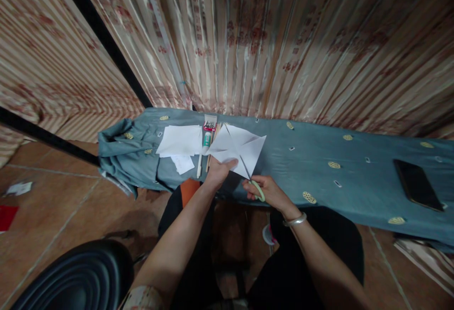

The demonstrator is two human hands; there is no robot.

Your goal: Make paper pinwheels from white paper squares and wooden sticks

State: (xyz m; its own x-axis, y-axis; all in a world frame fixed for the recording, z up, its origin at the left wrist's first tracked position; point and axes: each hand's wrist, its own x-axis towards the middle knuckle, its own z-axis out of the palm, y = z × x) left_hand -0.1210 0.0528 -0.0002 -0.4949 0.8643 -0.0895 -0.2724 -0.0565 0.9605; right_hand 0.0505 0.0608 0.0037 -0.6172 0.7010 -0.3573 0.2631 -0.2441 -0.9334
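Note:
A white square sheet of paper (237,145), with creases or cuts running in from its corners, is held just above the cloth-covered table. My left hand (220,170) grips its near left edge, the thumb lying on top. In my right hand (267,190) are scissors (258,190) with pale green handles. Their dark blades lie along the paper, reaching in from its near corner toward the middle. The fingers of my right hand are closed round the handles.
Left of my hands lie a stack of white paper (180,140), a smaller paper piece (183,164), a glue stick (206,141), a white pen (199,166), thin wooden sticks and a small red-edged pack (209,124). A black phone (417,184) rests far right. Striped curtains (248,55) hang behind.

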